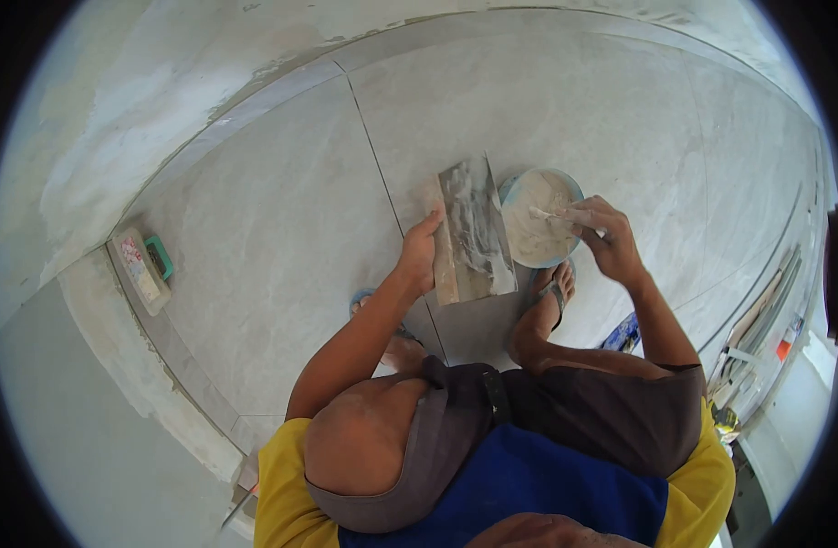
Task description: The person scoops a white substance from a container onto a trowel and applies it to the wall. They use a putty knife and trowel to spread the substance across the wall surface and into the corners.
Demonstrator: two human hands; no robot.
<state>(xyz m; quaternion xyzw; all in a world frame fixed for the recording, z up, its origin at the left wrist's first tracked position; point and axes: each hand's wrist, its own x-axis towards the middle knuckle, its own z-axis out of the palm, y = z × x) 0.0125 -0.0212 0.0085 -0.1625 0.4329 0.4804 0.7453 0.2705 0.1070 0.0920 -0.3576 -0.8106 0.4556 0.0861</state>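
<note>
My left hand (421,248) is closed around the left edge of a wide plastering trowel (478,233), whose metal face is turned up and streaked with wet grey putty. Just right of the trowel stands a round bucket (580,194) with a light blue rim, holding pale putty (536,239). Over the bucket's right side, the fingers of my right hand (611,239) pinch a putty-coated, knife-like tool (549,216). Its far end reaches into the putty, and its blade is hidden. The trowel's right edge overlaps the bucket's left side in this view.
Large grey tiles (282,201) cover the floor, bounded by a plastered wall (163,91). At the left wall lies a long float with a green handle (160,258). A blue packet (622,333) lies beyond my right foot (551,297). Long strips (757,315) lie along the right side.
</note>
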